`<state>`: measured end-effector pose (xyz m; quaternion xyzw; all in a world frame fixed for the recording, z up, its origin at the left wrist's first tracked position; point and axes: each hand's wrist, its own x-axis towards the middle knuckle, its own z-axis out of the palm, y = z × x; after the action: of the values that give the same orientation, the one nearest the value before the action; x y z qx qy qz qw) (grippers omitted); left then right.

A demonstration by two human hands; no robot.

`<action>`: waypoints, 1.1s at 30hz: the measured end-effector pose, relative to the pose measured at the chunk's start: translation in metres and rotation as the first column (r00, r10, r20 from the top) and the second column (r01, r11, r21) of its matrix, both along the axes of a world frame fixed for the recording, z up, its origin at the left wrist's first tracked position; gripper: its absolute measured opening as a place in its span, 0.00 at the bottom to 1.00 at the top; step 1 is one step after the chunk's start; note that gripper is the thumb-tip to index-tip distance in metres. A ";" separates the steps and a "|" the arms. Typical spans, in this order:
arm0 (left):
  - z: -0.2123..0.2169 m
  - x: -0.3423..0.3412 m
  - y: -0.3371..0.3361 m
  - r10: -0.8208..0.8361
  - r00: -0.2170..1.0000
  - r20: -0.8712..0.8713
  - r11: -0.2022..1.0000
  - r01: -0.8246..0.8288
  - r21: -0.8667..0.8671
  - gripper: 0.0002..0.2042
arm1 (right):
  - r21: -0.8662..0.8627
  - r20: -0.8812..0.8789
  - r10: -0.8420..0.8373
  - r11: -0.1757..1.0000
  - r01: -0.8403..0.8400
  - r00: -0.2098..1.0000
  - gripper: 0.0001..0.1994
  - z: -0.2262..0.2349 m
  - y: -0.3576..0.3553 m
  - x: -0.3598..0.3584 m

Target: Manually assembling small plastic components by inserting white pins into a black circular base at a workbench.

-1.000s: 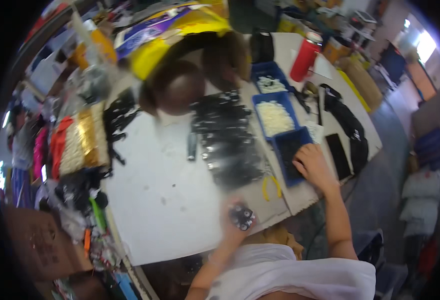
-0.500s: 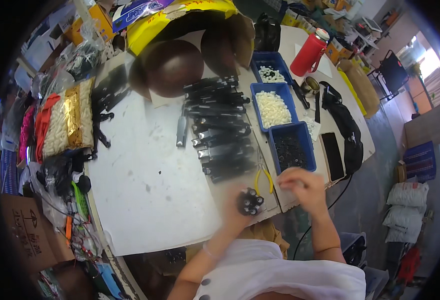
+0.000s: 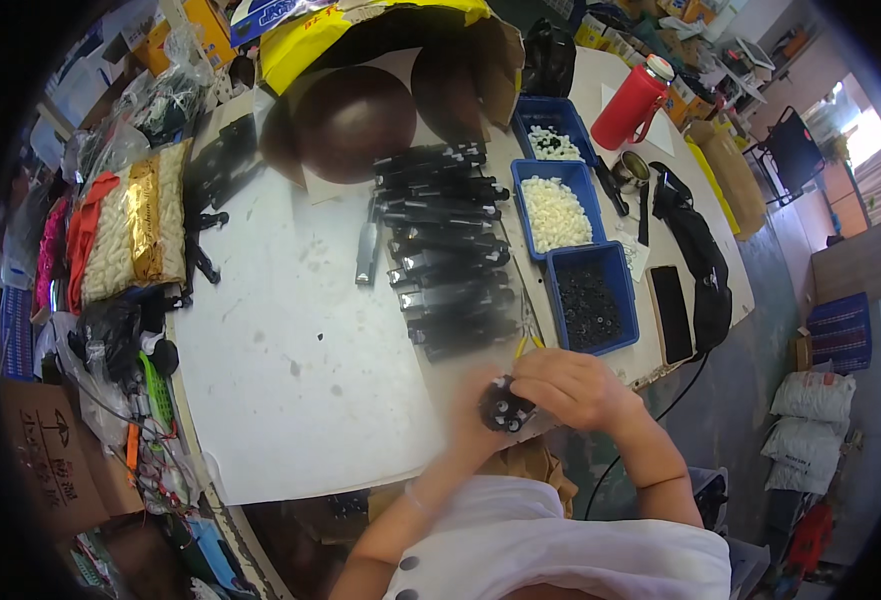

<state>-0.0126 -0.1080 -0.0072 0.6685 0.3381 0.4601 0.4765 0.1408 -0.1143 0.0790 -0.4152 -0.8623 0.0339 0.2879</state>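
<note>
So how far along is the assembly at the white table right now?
Done, it seems: a stack of black assembled pieces lies in rows mid-table. In hand: both the left hand and right hand work on one small black part at the table's near edge. Left: the blue trays of black bits and white bits look well filled, so plenty probably remains.

Hiding much of the small black part [image 3: 506, 410] between the left hand [image 3: 475, 415] and right hand [image 3: 570, 388] — fingers overlapping, grip unclear. Blurring into one dark mass in the dark blue bin [image 3: 592, 300] — individual pieces too small to tell.
</note>
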 end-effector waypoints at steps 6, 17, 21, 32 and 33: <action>0.001 0.001 0.002 0.013 1.000 0.008 0.999 -0.013 0.031 0.29 | -0.036 -0.089 0.010 0.999 -0.013 0.996 0.14 -0.007 -0.012 0.006; -0.002 0.001 0.001 -0.022 0.999 0.027 0.999 0.021 0.039 0.30 | -0.334 0.004 -0.104 0.937 0.100 0.995 0.15 0.013 -0.011 -0.002; -0.006 0.000 0.001 -0.016 0.999 0.030 0.999 0.015 0.034 0.30 | -0.264 0.048 -0.054 0.962 0.064 0.997 0.14 0.013 -0.008 -0.002; -0.016 0.000 0.003 0.018 0.999 -0.040 0.983 -0.011 0.181 0.35 | -0.197 -0.155 -0.196 0.967 0.165 0.968 0.13 0.000 -0.014 0.000; -0.014 -0.001 0.004 0.009 0.999 -0.043 0.981 -0.001 0.194 0.35 | -0.197 -0.155 -0.198 0.966 0.166 0.968 0.13 0.000 -0.014 0.000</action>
<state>-0.0132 -0.1042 -0.0215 0.7207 0.3037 0.4775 0.4005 0.1407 -0.1283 0.0794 -0.5131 -0.7852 0.1220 0.3245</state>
